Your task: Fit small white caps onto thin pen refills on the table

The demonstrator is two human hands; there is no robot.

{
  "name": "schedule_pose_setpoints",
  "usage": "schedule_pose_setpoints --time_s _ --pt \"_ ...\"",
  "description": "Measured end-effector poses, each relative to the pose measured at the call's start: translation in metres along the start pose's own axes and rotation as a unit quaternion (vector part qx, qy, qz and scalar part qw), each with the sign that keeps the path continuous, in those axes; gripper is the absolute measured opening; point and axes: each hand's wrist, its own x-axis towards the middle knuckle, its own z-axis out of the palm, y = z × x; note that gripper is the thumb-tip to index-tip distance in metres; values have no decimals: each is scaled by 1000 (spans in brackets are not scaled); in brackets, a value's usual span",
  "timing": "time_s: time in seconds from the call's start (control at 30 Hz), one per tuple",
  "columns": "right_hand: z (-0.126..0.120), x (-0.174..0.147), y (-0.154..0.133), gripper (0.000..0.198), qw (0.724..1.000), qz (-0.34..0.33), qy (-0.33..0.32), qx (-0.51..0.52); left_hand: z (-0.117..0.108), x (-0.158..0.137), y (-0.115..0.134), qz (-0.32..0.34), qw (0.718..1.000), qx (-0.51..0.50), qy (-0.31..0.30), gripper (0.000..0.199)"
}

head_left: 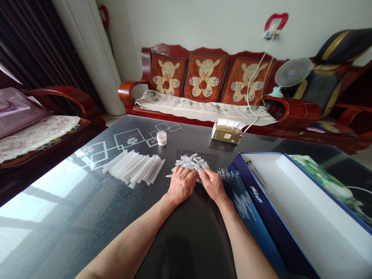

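Note:
My left hand (182, 185) and my right hand (212, 185) are close together at the near edge of a heap of small whitish pointed plastic pieces (190, 160). The left fingers are curled, and whatever they hold is hidden under the hand. My right thumb and fingers are pinched together; a small thing between them cannot be made out. To the left lies a spread of frosted white tubes (135, 167), side by side. Thin clear-and-dark sticks, which look like pen refills (242, 201), lie to the right of my right hand, along the box.
A long blue box (308, 217) with a white inside, holding a few thin sticks, takes up the table's right side. Behind it lies a green-and-white package (322, 174). A small round jar (161, 138) and a tissue pack (227, 131) stand farther back on the dark glossy table (95, 217).

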Motion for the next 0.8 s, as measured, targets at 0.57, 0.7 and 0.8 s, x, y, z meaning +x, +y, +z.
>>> schedule_pose_setpoints --time_s 0.57,0.7,0.8 --pt "2 -1 2 42 999 15 2 31 0 -1 0 -1 1000 -7 -4 24" --pt "-2 -1 2 36 1000 9 3 26 0 0 0 -6 1000 -5 0 24" --pt "-3 -1 1 26 1000 1 -11 21 1 0 0 -7 1000 0 -4 25"
